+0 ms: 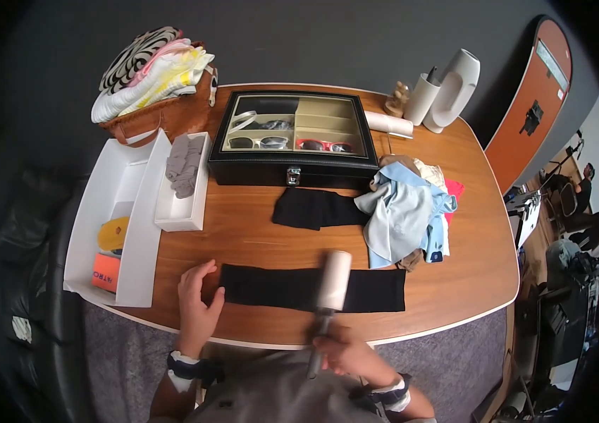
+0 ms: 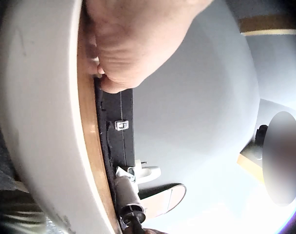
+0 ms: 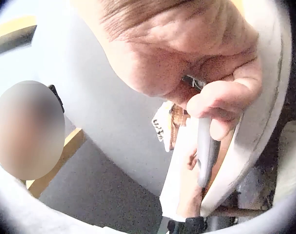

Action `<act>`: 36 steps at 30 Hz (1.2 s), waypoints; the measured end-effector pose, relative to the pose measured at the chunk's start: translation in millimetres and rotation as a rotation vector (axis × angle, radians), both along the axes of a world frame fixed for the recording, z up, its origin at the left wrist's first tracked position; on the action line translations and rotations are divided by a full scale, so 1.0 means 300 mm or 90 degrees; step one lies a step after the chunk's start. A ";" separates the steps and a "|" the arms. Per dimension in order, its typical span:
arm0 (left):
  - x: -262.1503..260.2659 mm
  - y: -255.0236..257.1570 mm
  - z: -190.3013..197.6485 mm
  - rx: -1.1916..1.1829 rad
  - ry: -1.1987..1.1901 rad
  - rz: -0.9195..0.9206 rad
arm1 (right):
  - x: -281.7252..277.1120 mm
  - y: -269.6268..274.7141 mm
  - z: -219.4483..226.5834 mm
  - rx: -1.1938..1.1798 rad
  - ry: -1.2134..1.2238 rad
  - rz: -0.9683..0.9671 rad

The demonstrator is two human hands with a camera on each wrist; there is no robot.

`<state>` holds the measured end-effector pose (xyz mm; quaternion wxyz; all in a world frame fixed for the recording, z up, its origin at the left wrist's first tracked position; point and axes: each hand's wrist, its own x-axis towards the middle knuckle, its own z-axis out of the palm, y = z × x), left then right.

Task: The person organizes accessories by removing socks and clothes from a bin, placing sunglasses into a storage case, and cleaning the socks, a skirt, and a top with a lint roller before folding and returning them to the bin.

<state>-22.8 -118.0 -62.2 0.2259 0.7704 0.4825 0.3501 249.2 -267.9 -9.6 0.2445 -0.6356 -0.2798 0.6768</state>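
My right hand (image 1: 352, 350) grips the grey handle of a lint roller (image 1: 335, 280), and its fingers wrap that handle in the right wrist view. The white roll overlaps a long folded black cloth (image 1: 271, 287) that lies flat along the table's front. At the left end of this cloth is my left hand (image 1: 199, 304), fingers loosely bent and holding nothing, with the thumb tip at the cloth's edge. In the left wrist view, the lint roller (image 2: 127, 192) appears beyond the left hand (image 2: 138, 44).
Behind lie another black cloth (image 1: 317, 209) and a heap of clothes (image 1: 402, 211). A black glasses case (image 1: 250, 173) stands at the back. To the left are a white box (image 1: 146, 261), a smaller box with grey cloth (image 1: 181, 224) and a brown basket (image 1: 173, 116).
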 end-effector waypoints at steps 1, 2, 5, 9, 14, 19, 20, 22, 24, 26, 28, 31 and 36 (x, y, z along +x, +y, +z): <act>0.000 0.000 -0.001 0.002 0.002 -0.001 | 0.020 -0.024 -0.019 -0.003 0.014 -0.030; 0.001 0.000 -0.003 -0.001 0.001 0.000 | 0.034 -0.046 -0.023 0.005 0.008 -0.053; 0.003 -0.002 -0.005 -0.007 0.004 0.003 | 0.071 -0.105 -0.035 0.029 -0.007 -0.122; 0.005 -0.004 -0.003 -0.002 0.013 0.003 | 0.113 -0.170 -0.037 0.078 0.009 -0.224; 0.008 -0.006 0.000 0.009 0.027 -0.005 | 0.165 -0.252 -0.015 0.079 -0.088 -0.334; 0.006 -0.001 -0.006 0.030 0.051 -0.018 | 0.268 -0.257 0.007 0.150 -0.166 -0.435; 0.007 0.001 -0.003 0.025 0.054 -0.016 | 0.307 -0.251 0.003 0.170 -0.206 -0.440; 0.008 0.004 0.010 0.015 0.061 -0.011 | 0.403 -0.242 -0.031 0.186 -0.298 -0.453; 0.013 0.015 0.028 0.023 0.099 0.010 | 0.491 -0.222 -0.060 0.192 -0.436 -0.456; 0.020 0.022 0.045 0.023 0.126 0.029 | 0.561 -0.196 -0.050 0.171 -0.575 -0.392; 0.030 0.023 0.061 0.014 0.143 0.043 | 0.610 -0.191 -0.074 0.172 -0.648 -0.380; 0.050 0.011 0.077 -0.064 0.137 0.088 | 0.636 -0.191 -0.094 0.174 -0.673 -0.387; 0.070 0.007 0.078 -0.111 0.130 0.102 | 0.613 -0.184 -0.089 0.180 -0.865 -0.359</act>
